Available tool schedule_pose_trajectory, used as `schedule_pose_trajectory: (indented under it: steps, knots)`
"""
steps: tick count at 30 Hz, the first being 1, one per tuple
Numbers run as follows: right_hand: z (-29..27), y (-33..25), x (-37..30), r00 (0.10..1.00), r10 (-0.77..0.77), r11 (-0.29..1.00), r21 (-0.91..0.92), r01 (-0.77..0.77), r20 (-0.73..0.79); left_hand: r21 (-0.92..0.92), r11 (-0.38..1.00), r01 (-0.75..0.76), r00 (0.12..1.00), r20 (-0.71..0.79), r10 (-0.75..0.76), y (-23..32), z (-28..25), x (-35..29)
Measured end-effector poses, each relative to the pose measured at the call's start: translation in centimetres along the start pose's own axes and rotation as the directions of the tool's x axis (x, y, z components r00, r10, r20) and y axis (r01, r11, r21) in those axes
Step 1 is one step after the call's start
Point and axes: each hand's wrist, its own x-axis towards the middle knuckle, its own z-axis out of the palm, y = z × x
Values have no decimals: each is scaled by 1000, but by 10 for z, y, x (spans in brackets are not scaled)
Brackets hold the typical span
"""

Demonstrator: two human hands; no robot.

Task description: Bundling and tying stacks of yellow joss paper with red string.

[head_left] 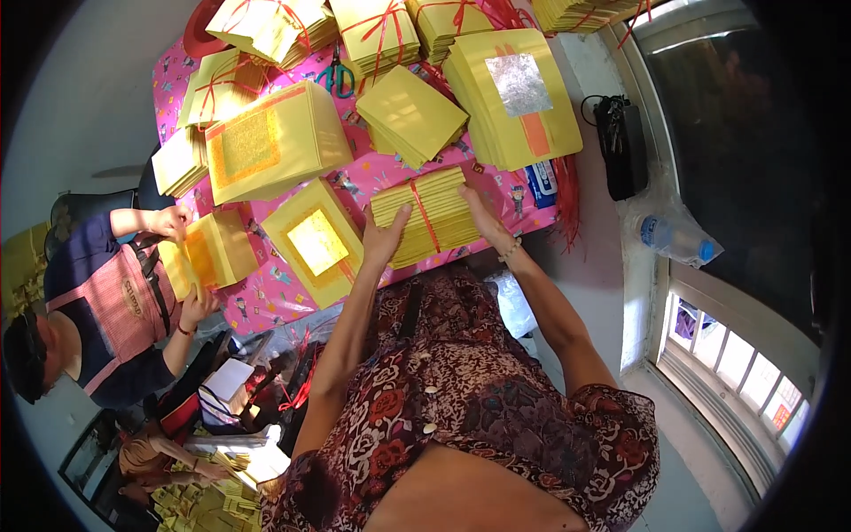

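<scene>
A thick bundle of folded yellow paper (449,215), with a red ribbon tied around its middle, sits at the near edge of the pink table. My left hand (386,238) grips its left end, thumb lying over the top. At the opposite end, my right hand (481,215) presses against the bundle's side, its fingers partly hidden. Just left of the bundle lies a stack of yellow sheets (352,232) with a gold square on top. Beyond it are a smaller pile of plain yellow paper (412,111) and a tall stack with a silver square (521,84).
Ribbon-tied bundles (377,35) line the far side, near teal scissors (337,82). A blue-and-white box (541,184) and loose red ribbons (567,208) lie at the right edge. On the left, a co-worker (120,293) handles a yellow sheet. A bagged bottle (678,238) sits by the window.
</scene>
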Motion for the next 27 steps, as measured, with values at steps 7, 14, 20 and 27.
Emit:
schedule_pose_trajectory:
  steps: [7, 14, 20, 27]
  knots:
    - [-17, 44, 30, 996, 22, 999, 47, -26, 90, 178, 983, -34, 987, -146, 61, 25, 15, -15]
    - [-16, 34, 25, 995, -36, 999, 36, 33, 89, 38, 997, -64, 994, -91, 67, 10, 11, -5]
    - [4, -18, -3, 957, -275, 949, -187, 255, -90, -77, 994, -72, 987, -146, 61, 3, 9, -2]
    - [0, -22, -10, 956, -289, 939, -209, 274, -42, -119, 991, 53, 996, -68, -61, 8, 10, 0]
